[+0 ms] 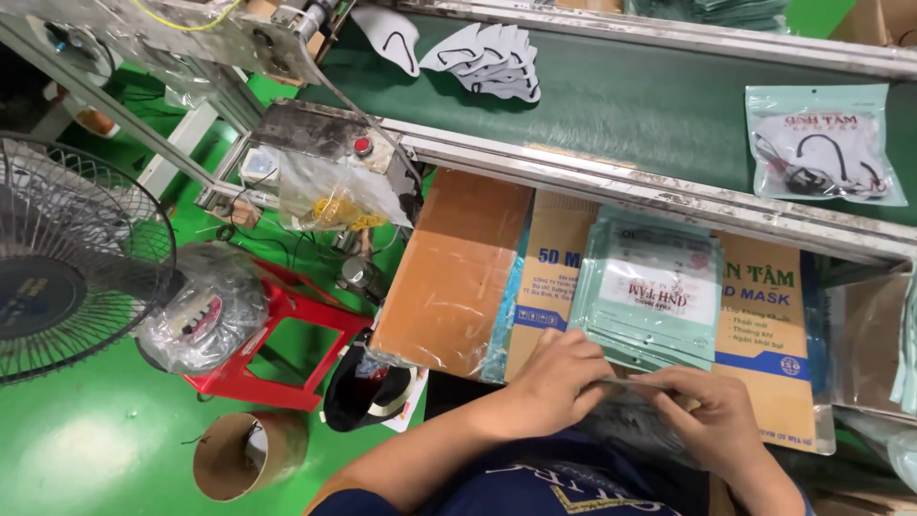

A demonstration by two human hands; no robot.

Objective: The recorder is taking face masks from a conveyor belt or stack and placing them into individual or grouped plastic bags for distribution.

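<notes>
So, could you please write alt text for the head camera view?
Two hands, left and right, pinch a clear plastic pouch above a stack of pale green pouches lying on a cardboard box. Behind runs a green conveyor belt carrying white masks.

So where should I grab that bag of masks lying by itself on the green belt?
Pinch the packet of masks by its near bottom edge, coming from the person's side of the conveyor belt. It lies flat and alone there, so nothing blocks that edge, and the flat empty rim is probably easier to pinch than the lumpy middle. Both the left hand and right hand are busy with another packet.
</notes>
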